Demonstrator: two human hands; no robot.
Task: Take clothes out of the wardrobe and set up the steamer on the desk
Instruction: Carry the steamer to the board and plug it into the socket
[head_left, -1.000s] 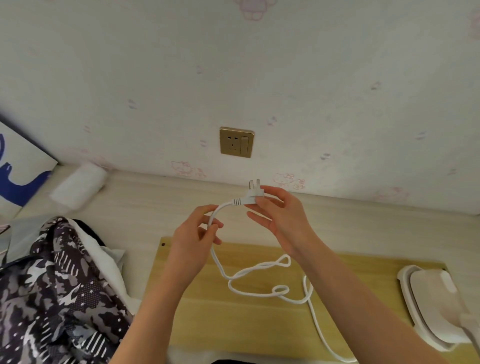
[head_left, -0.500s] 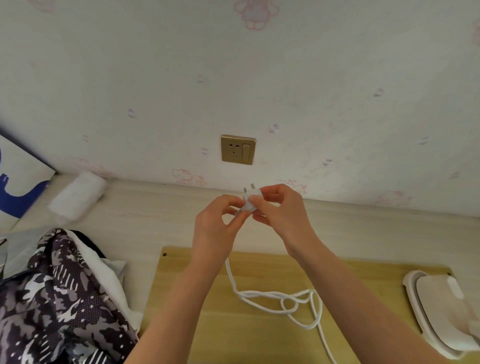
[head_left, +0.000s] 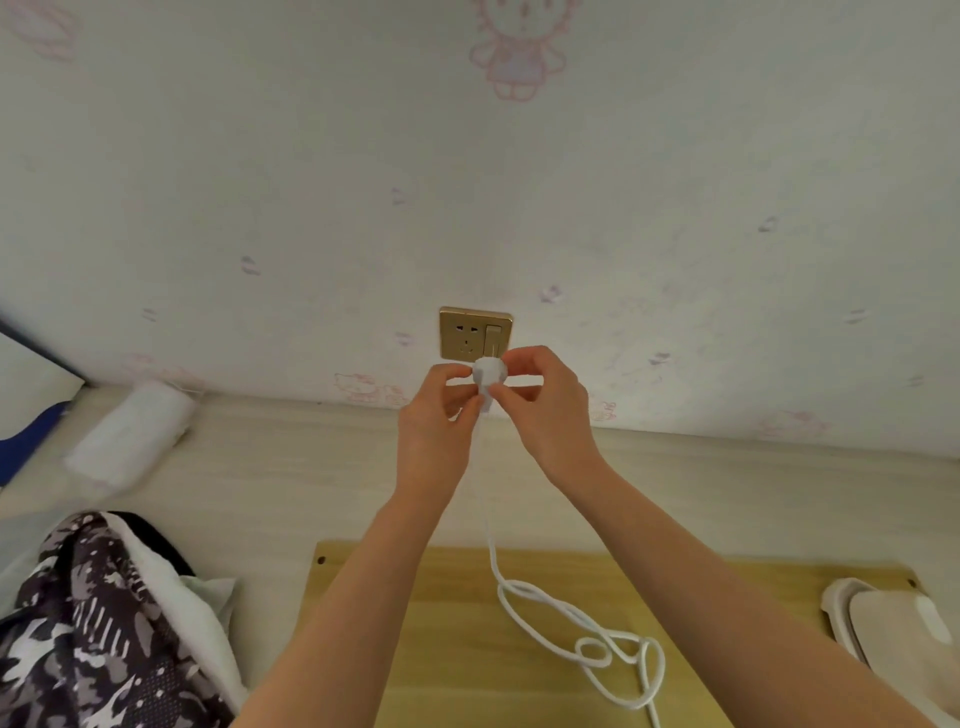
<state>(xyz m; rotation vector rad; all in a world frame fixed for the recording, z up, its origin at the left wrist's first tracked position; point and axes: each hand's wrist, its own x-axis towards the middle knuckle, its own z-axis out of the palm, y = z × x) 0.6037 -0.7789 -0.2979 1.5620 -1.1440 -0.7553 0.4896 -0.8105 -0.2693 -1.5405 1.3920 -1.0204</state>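
since the earlier frame the plug (head_left: 488, 376) has risen from well below the wall socket (head_left: 475, 335) to just at its lower edge. the left hand (head_left: 436, 421) and right hand (head_left: 545, 405) each pinch this one white plug between thumb and fingertips. its one cord (head_left: 571, 623) hangs below the socket into loose loops on one wooden board (head_left: 457, 649). one steamer (head_left: 893, 629) sits lower right of the socket, one patterned garment (head_left: 88, 623) lower left.
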